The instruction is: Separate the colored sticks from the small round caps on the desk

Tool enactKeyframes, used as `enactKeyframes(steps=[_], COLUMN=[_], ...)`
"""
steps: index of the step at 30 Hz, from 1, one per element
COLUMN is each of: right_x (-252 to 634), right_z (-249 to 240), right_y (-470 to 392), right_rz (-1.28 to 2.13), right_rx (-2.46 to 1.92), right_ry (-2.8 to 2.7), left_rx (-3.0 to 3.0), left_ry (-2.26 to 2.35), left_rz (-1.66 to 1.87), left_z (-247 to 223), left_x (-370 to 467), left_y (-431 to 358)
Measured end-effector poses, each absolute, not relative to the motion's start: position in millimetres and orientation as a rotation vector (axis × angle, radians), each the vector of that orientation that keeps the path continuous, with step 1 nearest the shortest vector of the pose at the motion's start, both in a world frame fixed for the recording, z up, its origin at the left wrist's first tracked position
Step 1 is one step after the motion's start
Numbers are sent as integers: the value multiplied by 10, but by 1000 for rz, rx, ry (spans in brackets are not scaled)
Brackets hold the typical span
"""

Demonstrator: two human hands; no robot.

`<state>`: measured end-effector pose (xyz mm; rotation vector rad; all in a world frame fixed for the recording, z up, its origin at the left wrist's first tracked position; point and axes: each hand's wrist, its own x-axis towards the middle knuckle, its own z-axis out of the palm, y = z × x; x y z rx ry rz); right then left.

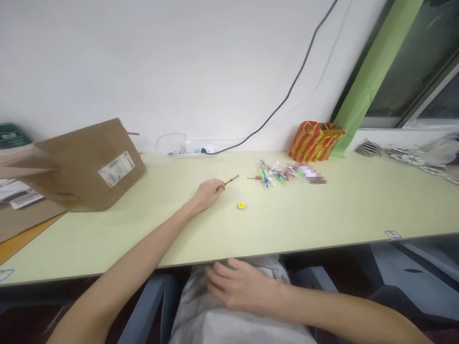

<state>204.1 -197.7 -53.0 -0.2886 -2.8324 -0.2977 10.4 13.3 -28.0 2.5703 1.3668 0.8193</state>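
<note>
My left hand (210, 192) is above the middle of the table, its fingers pinched on one end of a thin dark stick (233, 179). The stick points right and away from me, and a bit of yellow shows beside it; its exact kind is too small to tell. To the right and nearer me lies a small round yellow-topped item (241, 206), apart from the hand. My right hand (242, 286) rests palm down on grey cloth (229, 327) over my lap, just below the table edge. Its fingers are spread and slightly blurred, with nothing visible in them.
A pile of small colourful plastic pieces (267, 174) lies farther right. Behind it stands a red-and-yellow striped bag (315, 143). A cardboard box (89, 167) occupies the left. A power strip (195, 153) with a black cable (287, 98) sits by the wall; flat discs (401, 155) lie far right.
</note>
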Motion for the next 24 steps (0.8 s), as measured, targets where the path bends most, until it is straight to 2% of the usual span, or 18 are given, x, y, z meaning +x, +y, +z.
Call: enactKeyframes(steps=[2,5,11,15,17,24], right_x=[2003,1935,1752,1678,1686,1755], right_z=[-718,-931,-1157,-1319,-1379,-1364], right_y=[-2109,-2103,-1712,-1546,-1538,-1678], right_rz=[-316,-146,781,1140,1121,640], right_rx=[-285,-349,-392,-713,-803,-1051], right_ry=[-2816,-2877,-2995,-2894,-2875,-3028], left_rx=[2576,2576,2545,2528,2533,2571], left_ry=[1355,1350,1338,1332,1322,1206], left_rz=[805,804,810,824,824,783], left_z=[-291,-298,-272,-258,-256,-262], left_x=[105,101,98,100,98,107], left_y=[139,147,119,90,83,53])
